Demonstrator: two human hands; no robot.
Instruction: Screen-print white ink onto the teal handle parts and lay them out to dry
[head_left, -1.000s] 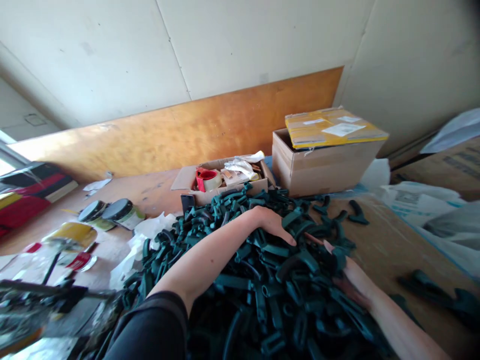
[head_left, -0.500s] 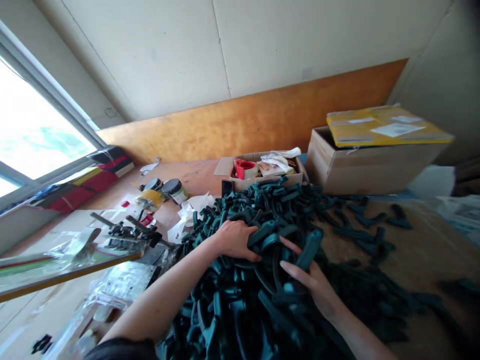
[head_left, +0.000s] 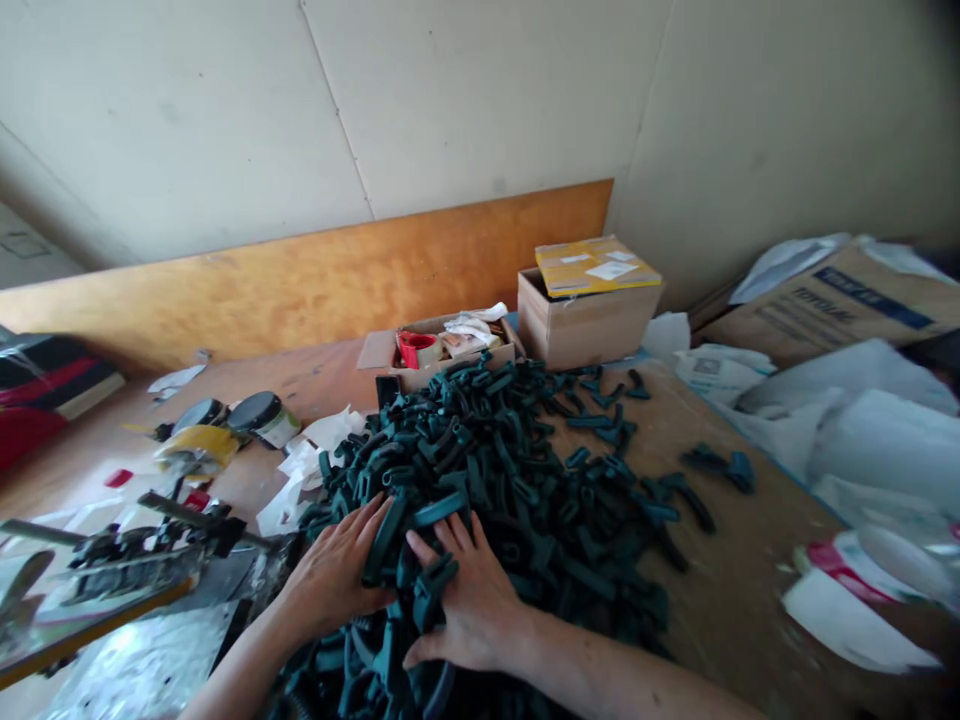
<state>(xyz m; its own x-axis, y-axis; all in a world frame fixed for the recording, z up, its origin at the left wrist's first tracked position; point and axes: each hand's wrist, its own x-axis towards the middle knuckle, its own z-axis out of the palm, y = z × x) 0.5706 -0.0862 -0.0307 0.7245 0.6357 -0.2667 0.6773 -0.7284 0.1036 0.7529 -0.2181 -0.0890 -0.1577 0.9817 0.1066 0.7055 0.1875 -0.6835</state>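
Observation:
A large heap of dark green, curved plastic pieces shaped like small handles (head_left: pixel 480 455) covers the middle of the table. My left hand (head_left: pixel 337 565) presses against the heap's near left side, fingers stretched along one long piece and thumb apart. Facing it, my right hand (head_left: pixel 476 600) lies on the pieces with its fingers spread. A small cluster of the pieces (head_left: pixel 430 590) sits between the two palms, touching both hands. Parts of my fingertips are hidden among the pieces.
Metal clamps (head_left: pixel 191 520) and black-lidded jars (head_left: pixel 259 415) stand left. Behind the heap are a low carton with red tape (head_left: pixel 418 348) and a taller cardboard box (head_left: pixel 589 325). Loose pieces (head_left: pixel 720 465) lie right, near a tape roll (head_left: pixel 877 565) and plastic sacks (head_left: pixel 870 430).
The view has swung right, showing sacks and a tape roll. My hands have come closer together over the near part of the heap, and my right hand has spread its fingers.

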